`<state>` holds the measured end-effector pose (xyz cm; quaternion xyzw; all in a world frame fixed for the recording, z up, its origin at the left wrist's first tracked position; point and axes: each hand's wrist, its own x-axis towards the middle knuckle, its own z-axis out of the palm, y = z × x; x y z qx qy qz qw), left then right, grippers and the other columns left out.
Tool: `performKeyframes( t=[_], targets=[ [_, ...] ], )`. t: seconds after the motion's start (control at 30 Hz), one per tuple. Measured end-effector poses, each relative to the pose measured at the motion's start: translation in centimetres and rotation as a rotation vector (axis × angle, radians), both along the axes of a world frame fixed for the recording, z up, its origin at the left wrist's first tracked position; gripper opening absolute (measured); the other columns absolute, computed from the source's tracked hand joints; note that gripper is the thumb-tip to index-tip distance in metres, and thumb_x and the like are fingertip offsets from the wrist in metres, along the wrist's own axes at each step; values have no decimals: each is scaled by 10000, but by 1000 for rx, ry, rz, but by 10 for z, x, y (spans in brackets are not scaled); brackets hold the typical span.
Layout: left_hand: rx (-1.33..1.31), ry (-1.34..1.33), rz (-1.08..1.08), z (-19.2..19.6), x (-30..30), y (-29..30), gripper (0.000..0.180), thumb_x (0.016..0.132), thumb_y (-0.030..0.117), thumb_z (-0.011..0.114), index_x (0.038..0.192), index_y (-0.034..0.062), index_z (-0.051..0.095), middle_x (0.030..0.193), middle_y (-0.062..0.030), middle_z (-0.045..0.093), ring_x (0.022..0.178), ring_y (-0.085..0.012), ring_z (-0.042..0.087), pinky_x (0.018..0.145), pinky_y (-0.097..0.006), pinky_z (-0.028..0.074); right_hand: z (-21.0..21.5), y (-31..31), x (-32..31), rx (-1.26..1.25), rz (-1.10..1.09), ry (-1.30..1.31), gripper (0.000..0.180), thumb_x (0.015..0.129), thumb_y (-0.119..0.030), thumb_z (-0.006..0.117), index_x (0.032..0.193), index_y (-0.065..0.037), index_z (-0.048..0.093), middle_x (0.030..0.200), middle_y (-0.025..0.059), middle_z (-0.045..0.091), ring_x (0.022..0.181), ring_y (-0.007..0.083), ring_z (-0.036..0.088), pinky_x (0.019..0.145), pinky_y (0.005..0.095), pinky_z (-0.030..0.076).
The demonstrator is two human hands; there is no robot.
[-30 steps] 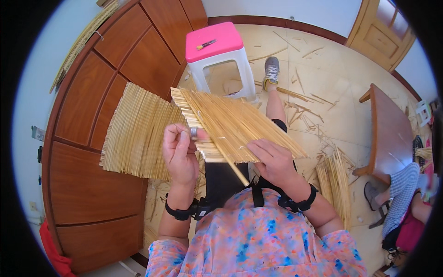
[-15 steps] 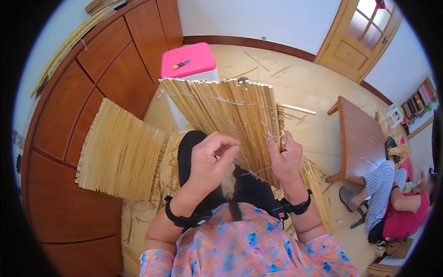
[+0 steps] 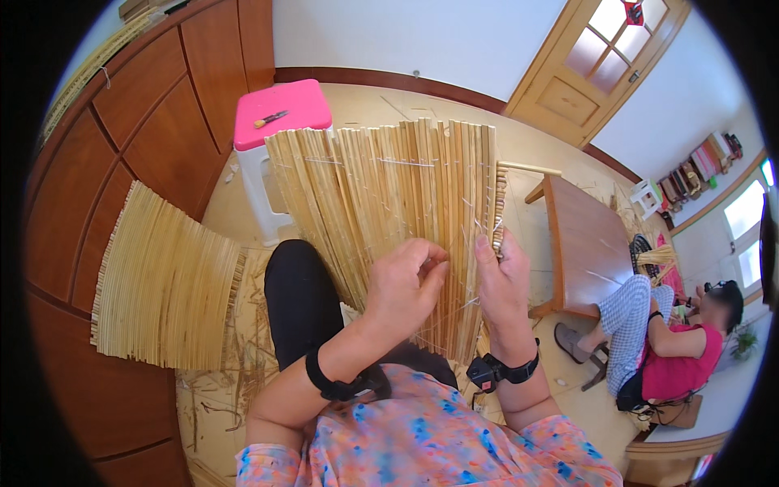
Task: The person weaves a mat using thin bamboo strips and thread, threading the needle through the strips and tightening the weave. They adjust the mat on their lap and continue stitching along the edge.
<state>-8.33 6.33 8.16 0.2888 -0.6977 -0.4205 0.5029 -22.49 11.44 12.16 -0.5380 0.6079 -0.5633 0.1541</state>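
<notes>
A stitched mat of straw-coloured stalks [image 3: 381, 187] stands tilted over my lap, with white thread running in rows across it. My right hand [image 3: 505, 280] grips its right edge, thumb on the front face and fingers behind. The rolled or folded side of the mat shows just beyond that thumb. My left hand [image 3: 408, 280] is held in front of the mat's lower middle, thumb and fingertips pinched together. What sits in that pinch is too small to make out. Loose white thread lies across the mat near my right hand.
A second stalk mat [image 3: 166, 284] leans by the brown cabinet [image 3: 150, 105] at left. Behind my work stands a pink-topped stool [image 3: 280, 105] with a small brush [image 3: 270, 119] on it. At right are a low wooden table [image 3: 591, 243] and a seated person [image 3: 682, 357]. Stalk scraps litter the floor.
My left hand has moved right and closer to the mat's right edge, still pinched. The mat has tipped to show more of its face. My view has turned toward the right.
</notes>
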Motion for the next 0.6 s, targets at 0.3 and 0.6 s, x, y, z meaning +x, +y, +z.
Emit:
performKeyframes(
  t=[0.3, 0.6],
  targets=[
    [-31, 35, -113, -7, 0, 2, 61, 888, -11, 674, 925, 2, 628, 782, -43, 613, 659, -88, 588, 592, -245, 471, 5, 5, 0, 67, 76, -38, 211, 1016, -169, 593, 1091, 24, 632, 829, -26, 587, 770, 46, 474, 667, 238, 439],
    [202, 141, -235, 6, 10, -3, 43, 958, 16, 613, 994, 6, 592, 807, 14, 583, 687, -46, 574, 604, -212, 466, 10, 9, 8, 107, 99, -10, 242, 1008, -182, 600, 1125, 27, 633, 863, 36, 676, 781, 62, 551, 693, 264, 488]
  ],
)
